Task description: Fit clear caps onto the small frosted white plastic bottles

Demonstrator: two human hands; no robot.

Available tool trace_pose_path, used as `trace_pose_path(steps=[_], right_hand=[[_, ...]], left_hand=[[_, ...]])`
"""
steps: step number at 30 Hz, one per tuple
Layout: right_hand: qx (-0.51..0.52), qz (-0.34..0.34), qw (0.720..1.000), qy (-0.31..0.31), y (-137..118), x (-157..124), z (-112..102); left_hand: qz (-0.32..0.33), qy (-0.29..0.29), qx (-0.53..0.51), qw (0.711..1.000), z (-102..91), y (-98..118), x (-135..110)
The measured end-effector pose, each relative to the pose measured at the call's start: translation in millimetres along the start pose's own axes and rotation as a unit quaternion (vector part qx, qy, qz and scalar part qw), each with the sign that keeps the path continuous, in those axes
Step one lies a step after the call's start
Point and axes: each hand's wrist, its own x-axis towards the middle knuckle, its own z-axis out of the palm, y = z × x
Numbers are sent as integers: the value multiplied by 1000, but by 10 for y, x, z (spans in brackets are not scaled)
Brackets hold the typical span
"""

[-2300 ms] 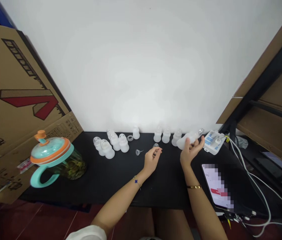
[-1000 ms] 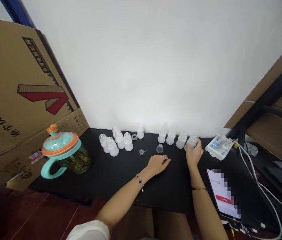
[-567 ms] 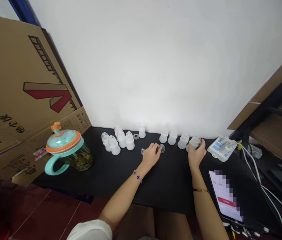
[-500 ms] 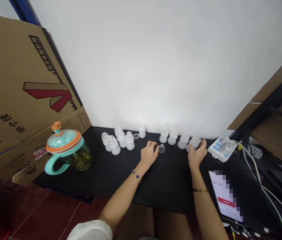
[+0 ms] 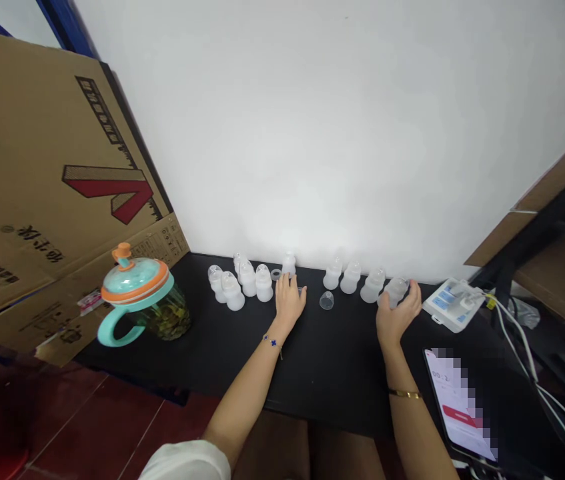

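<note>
My right hand (image 5: 397, 319) is curled around a translucent white baby bottle (image 5: 397, 289) at the right end of a row, thumb on its left side and fingers on its right. My left hand (image 5: 289, 301) lies over the black table with its fingers stretched forward, close in front of another bottle (image 5: 289, 263) by the wall. A clear edge of something shows beside its fingers; the rest is hidden under them. Between the hands sits a clear dome cap (image 5: 327, 301). A small translucent ring (image 5: 276, 274) lies left of my left fingertips.
Several bottles cluster at left (image 5: 248, 278); more stand in the right row (image 5: 351, 277). A teal-lidded jug (image 5: 145, 303) and cardboard box (image 5: 62, 193) occupy the left. At right are a white power strip (image 5: 455, 305), cables and a phone (image 5: 459, 407).
My left hand has shifted left and forward, away from the dome cap, its fingers now reaching toward the bottle by the wall. My right hand stays around its bottle. The view has shifted slightly.
</note>
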Motion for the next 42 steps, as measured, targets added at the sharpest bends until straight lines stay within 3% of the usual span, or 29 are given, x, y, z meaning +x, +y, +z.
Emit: trace_pose_path(steps=[11, 19, 33, 42], right_hand=[[14, -2, 1000, -27, -54, -18, -1], [21, -10, 999, -24, -122, -17, -19], [43, -81, 996, -18, -211, -117, -10], [74, -109, 989, -71, -292, -217, 24]], left_hand=[[-64, -2, -1, 998, 210, -156, 25], [-73, -12, 17, 997, 278, -198, 20], [-78, -31, 72, 994, 196, -127, 35], [-49, -28, 98, 994, 15, 111, -52]])
